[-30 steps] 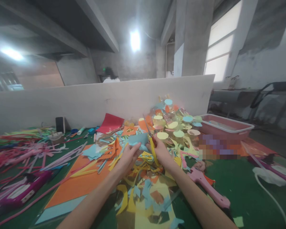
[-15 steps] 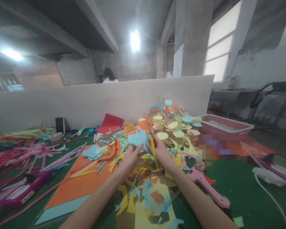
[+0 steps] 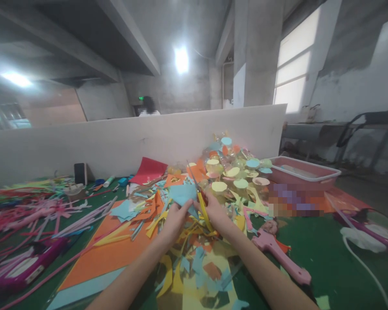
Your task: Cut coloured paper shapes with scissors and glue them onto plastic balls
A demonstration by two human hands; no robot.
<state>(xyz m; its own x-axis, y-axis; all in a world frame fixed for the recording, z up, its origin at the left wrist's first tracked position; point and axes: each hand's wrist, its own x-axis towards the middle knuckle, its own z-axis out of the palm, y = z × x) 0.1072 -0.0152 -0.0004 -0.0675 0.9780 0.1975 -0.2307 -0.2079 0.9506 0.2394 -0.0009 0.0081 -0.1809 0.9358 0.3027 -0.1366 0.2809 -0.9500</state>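
Observation:
My left hand (image 3: 177, 218) is closed on a piece of light blue paper (image 3: 182, 193), its thumb on the near edge. Yellow-handled scissors (image 3: 203, 207) are in my right hand (image 3: 216, 212), blades pointing up and away, close beside the paper's right edge. Whether the blades touch the paper I cannot tell. Under both hands lies a heap of yellow, orange and blue paper scraps (image 3: 197, 262). Just beyond the scissors stands a pile of clear rounded pieces topped with coloured paper discs (image 3: 219, 186).
Orange sheets (image 3: 106, 254) and pink and red strips (image 3: 51, 206) lie to the left. A pink glue gun-like tool (image 3: 283, 258) lies on the right, with a pink basin (image 3: 304, 172) behind it. A white partition (image 3: 116, 137) closes off the back; a person (image 3: 148, 106) is beyond it.
Both hands, with the blue paper and scissors, have shifted slightly left and down. The scissors lean further left. The whole view has also moved a little.

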